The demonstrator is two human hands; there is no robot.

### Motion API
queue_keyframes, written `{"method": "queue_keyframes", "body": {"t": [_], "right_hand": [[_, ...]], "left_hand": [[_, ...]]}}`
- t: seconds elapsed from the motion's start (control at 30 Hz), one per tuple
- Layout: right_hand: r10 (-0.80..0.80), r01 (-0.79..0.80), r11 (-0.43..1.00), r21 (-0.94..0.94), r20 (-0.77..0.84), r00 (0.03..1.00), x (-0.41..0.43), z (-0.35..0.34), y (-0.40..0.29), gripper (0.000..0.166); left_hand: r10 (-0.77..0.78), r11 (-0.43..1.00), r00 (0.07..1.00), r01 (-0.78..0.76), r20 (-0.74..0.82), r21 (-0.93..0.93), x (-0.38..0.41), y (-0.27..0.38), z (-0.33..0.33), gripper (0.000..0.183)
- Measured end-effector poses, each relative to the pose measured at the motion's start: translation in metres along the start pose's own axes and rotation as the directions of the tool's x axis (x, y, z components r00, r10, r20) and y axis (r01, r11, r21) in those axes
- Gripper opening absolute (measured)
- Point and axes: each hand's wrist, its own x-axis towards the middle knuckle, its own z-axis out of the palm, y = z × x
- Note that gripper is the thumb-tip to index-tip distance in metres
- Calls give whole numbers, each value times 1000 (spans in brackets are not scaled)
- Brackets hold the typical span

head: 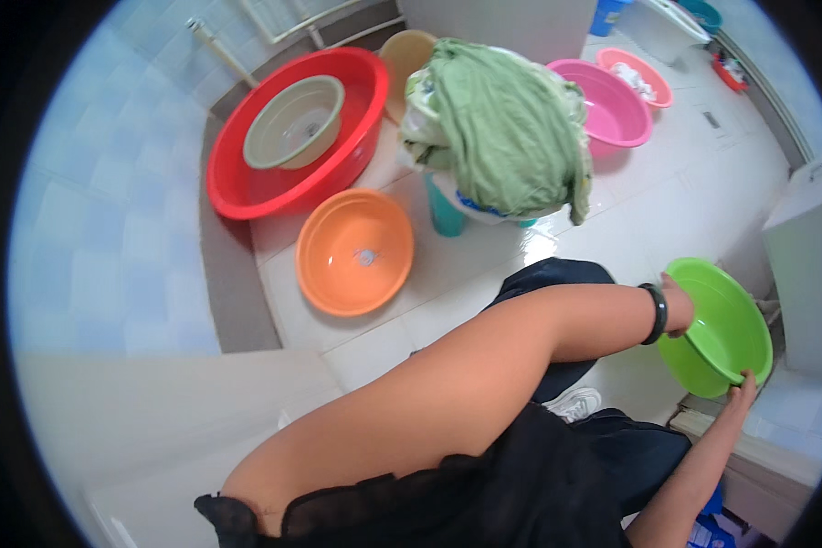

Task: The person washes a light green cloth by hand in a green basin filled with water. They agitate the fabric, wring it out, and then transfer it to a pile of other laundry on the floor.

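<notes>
A lime-green plastic basin (726, 325) is held tilted at the right, close to the floor. My left hand (678, 306), with a dark bangle at its wrist, grips the basin's near-left rim. On the lower rim, my right hand (743, 389) has its fingers hooked over the edge. Nothing shows inside the basin. In front of me, a heap of green cloth (507, 130) lies piled on a support with teal legs, with paler fabric under it. An orange basin (356, 253) stands on the floor to the left.
A large red tub (366, 147) with a pale green basin (294, 123) inside stands by the tiled wall. Beyond the cloth are a beige bucket (404, 58), a pink basin (609, 109) and a salmon basin (647, 72) holding white cloth. A white cabinet-like panel (812, 274) borders the right.
</notes>
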Motion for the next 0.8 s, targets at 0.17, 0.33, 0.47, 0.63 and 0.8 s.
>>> {"method": "queue_keyframes", "body": {"t": [0.17, 0.33, 0.47, 0.63, 0.8], "right_hand": [[-21, 24, 998, 53, -48, 999, 2, 11, 9, 34], [-5, 25, 979, 200, -97, 995, -14, 30, 16, 31], [-6, 33, 983, 181, -150, 989, -33, 38, 15, 28], [51, -20, 989, 147, -206, 977, -45, 36, 9, 28], [55, 2, 968, 249, -220, 974, -37, 26, 22, 35]], "left_hand": [[-13, 1000, 998, 15, -57, 18, -8, -13, 8, 49], [-48, 995, 996, 41, -75, -93, -26, -20, 9, 45], [-30, 993, 992, 16, -119, -116, -42, -22, 8, 45], [-10, 995, 991, -4, -132, -102, -46, -22, 7, 45], [-10, 998, 991, 2, -134, -65, -39, -25, 11, 43]]}}
